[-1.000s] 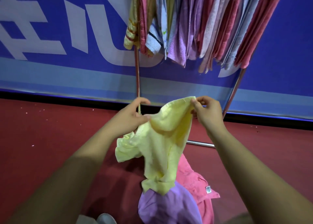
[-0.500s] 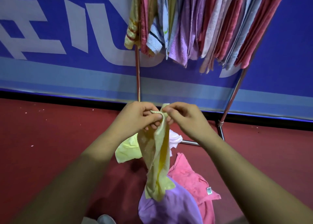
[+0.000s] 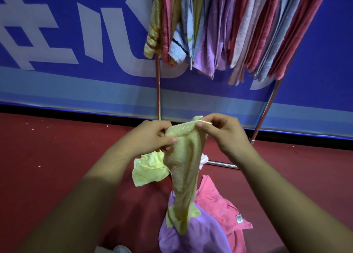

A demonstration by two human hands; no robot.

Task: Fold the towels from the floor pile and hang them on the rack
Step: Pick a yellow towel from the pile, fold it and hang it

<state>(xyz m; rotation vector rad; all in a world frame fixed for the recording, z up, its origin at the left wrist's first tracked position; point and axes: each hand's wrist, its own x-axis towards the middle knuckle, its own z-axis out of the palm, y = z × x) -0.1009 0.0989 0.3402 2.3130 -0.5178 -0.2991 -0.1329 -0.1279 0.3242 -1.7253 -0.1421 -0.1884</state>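
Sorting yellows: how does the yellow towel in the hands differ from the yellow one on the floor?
The held yellow towel hangs long, pinched by the left hand and right hand; the floor yellow towel lies crumpled, untouched. The held one is deeper yellow, the floor one paler. Neither is hung.

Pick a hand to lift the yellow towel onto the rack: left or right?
Right, probably. Both pinch the yellow towel at its top edge, but the right hand is below the hung towels on the rack; the left hand lines up with its end post.
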